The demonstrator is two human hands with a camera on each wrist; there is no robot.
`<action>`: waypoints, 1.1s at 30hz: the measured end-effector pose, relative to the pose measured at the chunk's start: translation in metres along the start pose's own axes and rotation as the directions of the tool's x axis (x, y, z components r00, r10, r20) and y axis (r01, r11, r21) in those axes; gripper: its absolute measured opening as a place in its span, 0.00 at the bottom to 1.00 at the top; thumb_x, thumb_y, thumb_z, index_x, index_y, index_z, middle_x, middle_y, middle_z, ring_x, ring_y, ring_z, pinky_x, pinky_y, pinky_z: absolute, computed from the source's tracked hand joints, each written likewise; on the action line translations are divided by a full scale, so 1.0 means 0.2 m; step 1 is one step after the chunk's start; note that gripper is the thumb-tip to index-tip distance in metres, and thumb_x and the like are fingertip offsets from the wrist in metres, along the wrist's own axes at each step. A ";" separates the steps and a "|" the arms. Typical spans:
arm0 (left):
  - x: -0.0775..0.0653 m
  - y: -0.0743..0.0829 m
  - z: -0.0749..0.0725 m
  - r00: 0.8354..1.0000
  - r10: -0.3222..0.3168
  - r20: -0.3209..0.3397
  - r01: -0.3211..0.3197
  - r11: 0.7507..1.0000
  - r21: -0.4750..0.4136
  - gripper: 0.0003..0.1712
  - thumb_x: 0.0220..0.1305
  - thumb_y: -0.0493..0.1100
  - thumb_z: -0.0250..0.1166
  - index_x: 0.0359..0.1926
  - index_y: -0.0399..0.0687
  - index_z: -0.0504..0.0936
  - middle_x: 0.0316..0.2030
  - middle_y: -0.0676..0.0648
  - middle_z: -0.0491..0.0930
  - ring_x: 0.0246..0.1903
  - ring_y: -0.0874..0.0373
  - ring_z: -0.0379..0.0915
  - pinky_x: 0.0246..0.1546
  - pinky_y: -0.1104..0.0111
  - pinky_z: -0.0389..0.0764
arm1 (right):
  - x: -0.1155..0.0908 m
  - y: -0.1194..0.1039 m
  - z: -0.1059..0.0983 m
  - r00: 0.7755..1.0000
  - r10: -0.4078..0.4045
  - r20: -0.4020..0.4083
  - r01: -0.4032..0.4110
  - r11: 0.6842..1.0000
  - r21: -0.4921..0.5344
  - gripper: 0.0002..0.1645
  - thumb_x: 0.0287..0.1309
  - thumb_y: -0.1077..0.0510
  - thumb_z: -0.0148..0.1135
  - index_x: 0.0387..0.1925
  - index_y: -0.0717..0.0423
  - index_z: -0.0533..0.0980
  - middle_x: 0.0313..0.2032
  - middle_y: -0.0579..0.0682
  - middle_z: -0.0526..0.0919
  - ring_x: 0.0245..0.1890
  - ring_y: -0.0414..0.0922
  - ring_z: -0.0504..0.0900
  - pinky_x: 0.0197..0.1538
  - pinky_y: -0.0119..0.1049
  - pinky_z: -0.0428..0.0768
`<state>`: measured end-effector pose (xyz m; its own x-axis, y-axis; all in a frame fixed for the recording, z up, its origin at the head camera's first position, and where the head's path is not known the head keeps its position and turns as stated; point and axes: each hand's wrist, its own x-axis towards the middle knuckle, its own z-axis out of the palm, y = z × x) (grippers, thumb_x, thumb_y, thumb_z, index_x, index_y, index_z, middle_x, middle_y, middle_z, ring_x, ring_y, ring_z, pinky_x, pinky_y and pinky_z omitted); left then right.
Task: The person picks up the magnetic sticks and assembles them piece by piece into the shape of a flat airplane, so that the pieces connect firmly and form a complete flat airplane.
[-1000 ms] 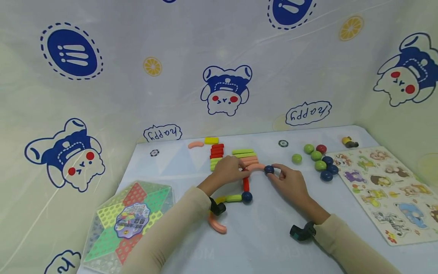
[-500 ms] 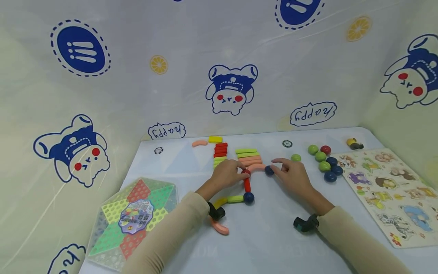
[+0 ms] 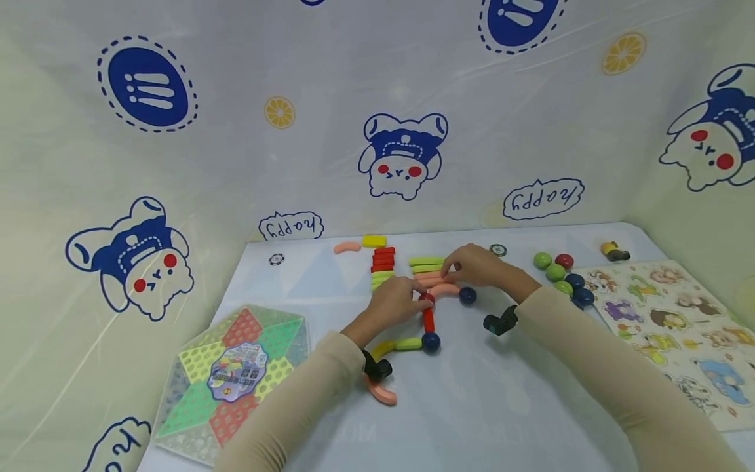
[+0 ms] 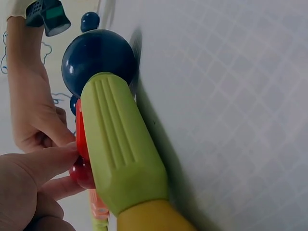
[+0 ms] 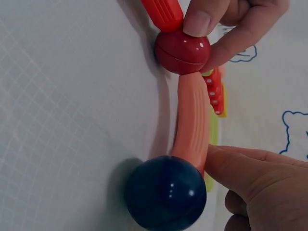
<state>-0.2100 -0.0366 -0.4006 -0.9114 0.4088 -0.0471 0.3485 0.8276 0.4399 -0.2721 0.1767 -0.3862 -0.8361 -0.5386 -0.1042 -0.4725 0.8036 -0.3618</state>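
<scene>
My left hand (image 3: 389, 303) pinches a red ball (image 5: 178, 53) between thumb and fingers. From this ball a red stick (image 3: 428, 321) runs to a dark blue ball (image 4: 98, 60), which joins a yellow-green stick (image 4: 115, 134) and a yellow piece (image 3: 382, 349). A curved orange stick (image 5: 192, 120) links the red ball with another blue ball (image 5: 166, 192). Just behind that stick, my right hand (image 3: 480, 265) has its thumb and index fingertip at the right end of stacked orange sticks (image 3: 426, 278); I cannot tell whether it grips one.
Several green, red and blue balls (image 3: 556, 272) lie beside an animal-picture board (image 3: 643, 328) on the right. A patterned hexagonal box (image 3: 236, 367) sits at left. Red sticks (image 3: 383, 259), a yellow block (image 3: 374, 241) and yellow-green sticks (image 3: 426, 261) are at the back.
My right hand has let go of the blue ball and moved back and left to the stacked sticks. The left hand stays on the red ball. The head view has shifted slightly.
</scene>
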 end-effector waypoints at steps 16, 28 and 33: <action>0.00 0.01 0.01 0.999 0.026 -0.019 -0.026 1.000 -0.018 0.19 0.55 0.58 0.67 0.46 0.58 0.85 0.17 0.56 0.72 0.21 0.60 0.67 0.16 0.72 0.66 | -0.05 0.06 0.02 0.989 0.144 0.012 -0.144 0.989 0.008 0.19 0.51 0.46 0.69 0.44 0.47 0.83 0.30 0.44 0.79 0.30 0.44 0.73 0.31 0.33 0.75; 0.04 0.05 -0.03 1.000 0.027 0.007 -0.027 0.999 0.018 0.22 0.55 0.59 0.67 0.47 0.55 0.84 0.12 0.53 0.67 0.17 0.58 0.65 0.16 0.71 0.62 | -0.56 0.09 0.11 0.890 0.359 -0.282 -0.286 0.920 0.270 0.23 0.51 0.35 0.63 0.40 0.47 0.82 0.16 0.47 0.70 0.16 0.44 0.67 0.17 0.33 0.64; 0.13 0.12 -0.03 0.995 0.096 0.030 -0.096 0.995 -0.005 0.21 0.56 0.58 0.66 0.49 0.57 0.83 0.18 0.54 0.74 0.21 0.60 0.68 0.20 0.71 0.68 | -0.75 0.07 0.26 0.834 0.460 -0.304 -0.350 0.867 0.354 0.23 0.52 0.37 0.63 0.38 0.49 0.82 0.15 0.46 0.69 0.17 0.43 0.66 0.18 0.32 0.62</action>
<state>-0.2269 -0.0081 -0.3847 -0.8668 0.4977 -0.0315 0.4331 0.7825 0.4472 -0.1388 0.2550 -0.4233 -0.9996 -0.0024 0.0279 -0.0189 0.7954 -0.6057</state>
